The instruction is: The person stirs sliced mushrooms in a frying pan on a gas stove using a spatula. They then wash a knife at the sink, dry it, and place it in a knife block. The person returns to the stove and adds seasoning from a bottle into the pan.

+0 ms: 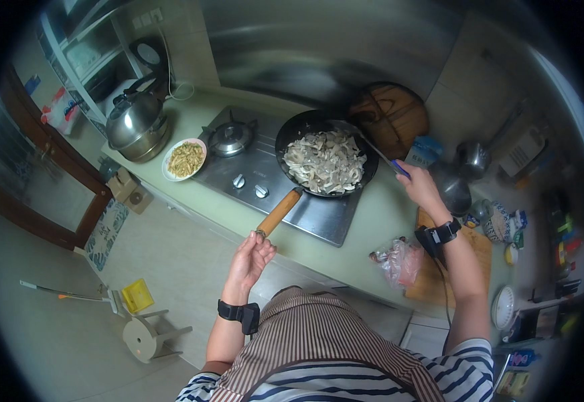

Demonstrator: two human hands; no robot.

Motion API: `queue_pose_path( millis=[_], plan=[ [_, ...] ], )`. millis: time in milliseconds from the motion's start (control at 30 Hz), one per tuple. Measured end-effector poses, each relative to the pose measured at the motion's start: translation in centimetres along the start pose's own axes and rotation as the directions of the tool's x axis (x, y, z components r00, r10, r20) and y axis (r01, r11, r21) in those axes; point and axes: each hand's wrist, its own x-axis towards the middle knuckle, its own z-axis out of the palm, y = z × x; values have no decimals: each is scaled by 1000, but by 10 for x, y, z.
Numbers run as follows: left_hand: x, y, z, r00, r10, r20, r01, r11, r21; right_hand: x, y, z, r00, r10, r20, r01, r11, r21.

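Note:
A black wok (283, 145) sits over the right side of the stove, filled with sliced pale grey-white mushrooms (324, 163). Its wooden handle (279, 213) points toward me. My left hand (252, 259) is palm up, thumb and forefinger pinched at the metal ring on the handle's end, the other fingers loosely curled. My right hand (419, 186) grips the blue end of a metal spatula (380, 153). The spatula reaches over the wok's right rim, its blade at the far side of the mushrooms and partly hidden.
Left of the steel gas stove (252, 171) stand a plate of yellowish cooked strips (185, 160) and a lidded steel pot (139, 125). A round wooden board (390, 118) leans behind the wok. At right lie a plastic bag (400, 264) and a cutting board (468, 261). A stool (141, 337) stands on the floor.

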Motion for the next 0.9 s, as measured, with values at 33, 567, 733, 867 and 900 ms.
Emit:
queue_pose_path(
  millis=[33, 567, 733, 867, 900],
  plan=[
    [0, 0, 0, 1000, 7, 10, -7, 1000, -5, -2, 11, 4, 998, -40, -43, 40, 999, -3],
    [0, -1, 0, 1000, 16, -8, -16, 1000, 6, 2, 16, 71, 797, 220, 563, -583, 526, 619],
    [1, -2, -3, 1000, 8, -22, -8, 1000, 12, -23, 9, 61, 954, -298, -29, 299, 940, 166],
    [1, -3, -3, 1000, 2, -24, -2, 1000, 4, -64, -9, 31, 957, -287, 39, 289, 935, -205],
    [1, -3, -3, 1000, 4, -14, -4, 1000, 2, -73, -15, 22, 967, -247, 67, 256, 938, -235]
  ],
)
